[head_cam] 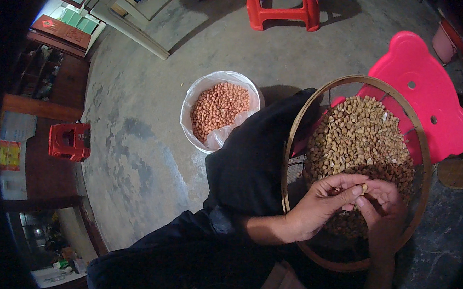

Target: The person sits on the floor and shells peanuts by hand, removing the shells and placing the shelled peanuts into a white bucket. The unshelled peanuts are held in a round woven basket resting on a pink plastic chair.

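Observation:
Over a round wood-rimmed sieve [427, 170], my left hand [316, 208] and my right hand [383, 209] meet fingertip to fingertip. Between the thumbs and fingers of both is a small tan peanut shell [364, 188]; whether a kernel is inside cannot be seen. Beneath them, a heap of unshelled peanuts [361, 135] fills much of the sieve, its near part shaded by my hands. To the left, beyond my dark-clad leg [250, 165], a white bucket [262, 101] lined with a clear plastic bag holds reddish shelled peanut kernels [219, 108].
Right behind the sieve is a bright pink plastic stool [420, 72] with a rounded, eared seat, partly under the sieve. One red plastic stool [281, 14] stands at the top, another [70, 141] by the wooden cabinet [53, 166] at left. A pale furniture leg [131, 31] reaches the concrete floor [139, 100].

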A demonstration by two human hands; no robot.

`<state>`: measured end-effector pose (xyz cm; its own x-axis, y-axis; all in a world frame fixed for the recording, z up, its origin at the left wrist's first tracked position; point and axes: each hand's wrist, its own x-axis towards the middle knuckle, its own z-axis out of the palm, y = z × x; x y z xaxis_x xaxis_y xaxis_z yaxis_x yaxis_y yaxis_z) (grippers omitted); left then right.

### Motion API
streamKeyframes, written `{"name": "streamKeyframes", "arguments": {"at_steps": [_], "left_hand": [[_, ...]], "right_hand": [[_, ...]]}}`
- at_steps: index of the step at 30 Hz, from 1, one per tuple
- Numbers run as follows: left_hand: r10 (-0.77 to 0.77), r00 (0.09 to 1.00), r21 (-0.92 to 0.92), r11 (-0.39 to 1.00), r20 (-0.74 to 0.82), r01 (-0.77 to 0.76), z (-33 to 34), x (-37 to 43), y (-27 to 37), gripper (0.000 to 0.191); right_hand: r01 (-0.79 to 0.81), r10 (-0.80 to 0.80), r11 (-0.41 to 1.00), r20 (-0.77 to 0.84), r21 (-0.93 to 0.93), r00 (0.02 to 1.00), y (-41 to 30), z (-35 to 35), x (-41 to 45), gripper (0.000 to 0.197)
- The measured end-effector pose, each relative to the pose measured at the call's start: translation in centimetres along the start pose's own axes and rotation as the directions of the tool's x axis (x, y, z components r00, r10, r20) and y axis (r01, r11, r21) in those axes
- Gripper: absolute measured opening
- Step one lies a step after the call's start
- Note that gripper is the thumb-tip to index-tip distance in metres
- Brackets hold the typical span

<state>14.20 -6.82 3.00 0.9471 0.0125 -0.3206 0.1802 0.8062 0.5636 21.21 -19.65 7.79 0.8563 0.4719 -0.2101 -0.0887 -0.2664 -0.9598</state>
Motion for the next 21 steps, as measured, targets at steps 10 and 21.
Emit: {"name": "streamKeyframes", "arguments": {"at_steps": [10, 21], "left_hand": [[0.076, 0.988, 0.155, 0.983, 0.135, -0.097, 0.57, -0.30, 0.70, 0.039], [0.142, 0.984, 0.176, 0.971, 0.108, -0.159, 0.58, -0.49, 0.38, 0.031]], "right_hand": [[0.013, -0.011, 0.993, -0.023, 0.114, 1.000, 0.31, -0.03, -0.37, 0.025], [0.018, -0.015, 0.994, -0.033, 0.104, 0.999, -0.13, 0.61, -0.69, 0.022]]}}
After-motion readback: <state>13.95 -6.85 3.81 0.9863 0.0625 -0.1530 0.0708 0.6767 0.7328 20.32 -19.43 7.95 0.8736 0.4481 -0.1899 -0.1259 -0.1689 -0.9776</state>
